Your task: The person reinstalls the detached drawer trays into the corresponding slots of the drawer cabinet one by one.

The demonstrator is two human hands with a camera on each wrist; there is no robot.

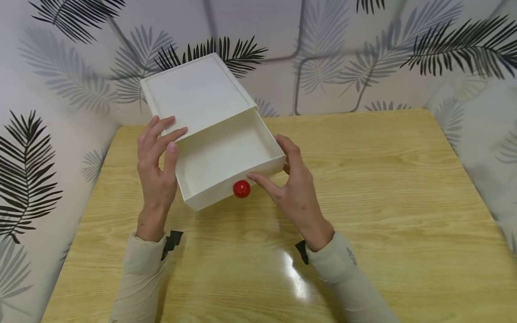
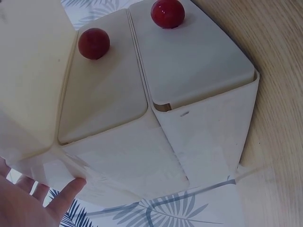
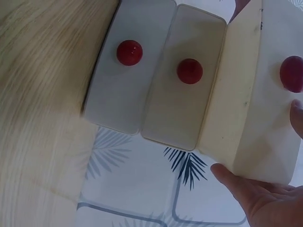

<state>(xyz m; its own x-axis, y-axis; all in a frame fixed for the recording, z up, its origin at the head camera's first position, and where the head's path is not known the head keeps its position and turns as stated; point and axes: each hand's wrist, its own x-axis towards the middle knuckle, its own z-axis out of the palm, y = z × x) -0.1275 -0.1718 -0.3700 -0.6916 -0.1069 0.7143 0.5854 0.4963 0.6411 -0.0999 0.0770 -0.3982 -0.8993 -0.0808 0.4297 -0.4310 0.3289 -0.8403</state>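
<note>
A white drawer cabinet [image 1: 198, 94] with red ball knobs stands toward the back left. Its top drawer [image 1: 218, 194] is pulled well out, and the inside that shows holds nothing. My right hand [image 1: 299, 193] grips this drawer at its right front corner, thumb on the front panel beside the red knob [image 1: 241, 189], other fingers along the side. On the cabinet's left, my left hand [image 1: 156, 168] rests with extended fingers at the front edge of the top and side wall. Below, the middle drawer [image 2: 109, 94] and bottom drawer [image 2: 199, 56] are pushed in.
The cabinet stands on a wood-grain table [image 1: 383, 202], close to its back edge. Behind and at the sides hang pale walls [image 1: 335, 85] with a leaf pattern. Tan sleeves [image 1: 139, 273] and small black bands [image 1: 173, 240] show at the wrists.
</note>
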